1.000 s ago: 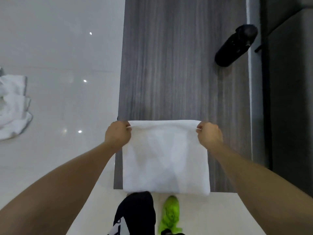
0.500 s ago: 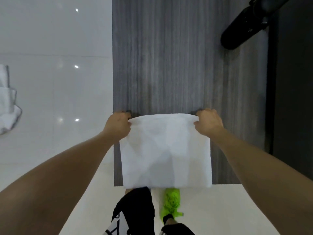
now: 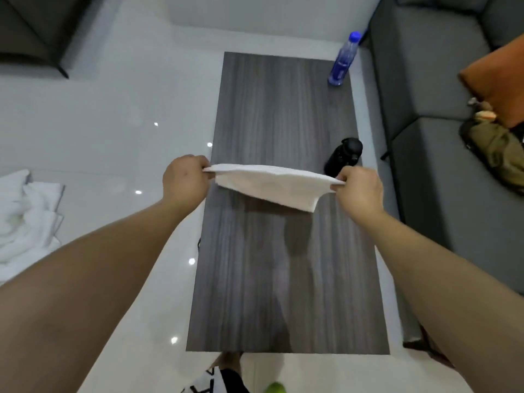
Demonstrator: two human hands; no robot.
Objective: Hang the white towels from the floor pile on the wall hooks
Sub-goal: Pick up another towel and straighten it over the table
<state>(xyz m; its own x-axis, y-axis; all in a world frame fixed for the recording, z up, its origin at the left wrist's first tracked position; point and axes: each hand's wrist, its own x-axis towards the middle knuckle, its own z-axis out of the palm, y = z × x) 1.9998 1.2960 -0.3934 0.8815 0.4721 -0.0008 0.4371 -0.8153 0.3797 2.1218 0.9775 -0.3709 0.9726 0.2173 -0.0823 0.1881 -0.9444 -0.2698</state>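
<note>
A white towel is stretched in the air above the dark wood table. My left hand pinches its left corner and my right hand pinches its right corner. The cloth hangs down a little between them and casts a shadow on the tabletop. A pile of white towels lies on the glossy floor at the left edge. No wall hooks are in view.
A black bottle stands on the table just beyond my right hand, and a blue water bottle at its far right corner. A grey sofa with an orange cushion and an olive bag runs along the right.
The towel has been lifted off the near end of the table and carried forward, held in the air. The view has tilted up, showing the whole table, the sofa and the blue bottle.
</note>
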